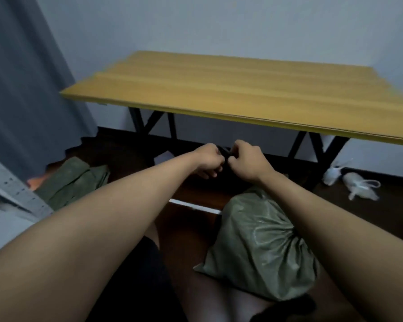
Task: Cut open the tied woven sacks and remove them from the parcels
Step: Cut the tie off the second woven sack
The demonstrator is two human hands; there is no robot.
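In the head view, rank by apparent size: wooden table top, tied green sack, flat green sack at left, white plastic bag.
1. wooden table top
2. tied green sack, though nearness inflates it
3. flat green sack
4. white plastic bag

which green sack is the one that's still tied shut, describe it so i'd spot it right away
Start at the yellow table and drop to the floor in front of it. The tied sack lies under the right forearm, bulging, its neck gathered; the other green sack lies flat and crumpled at left.

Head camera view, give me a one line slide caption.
Both hands, left and right, pinch something small and dark before a wooden table, green tied sack below.
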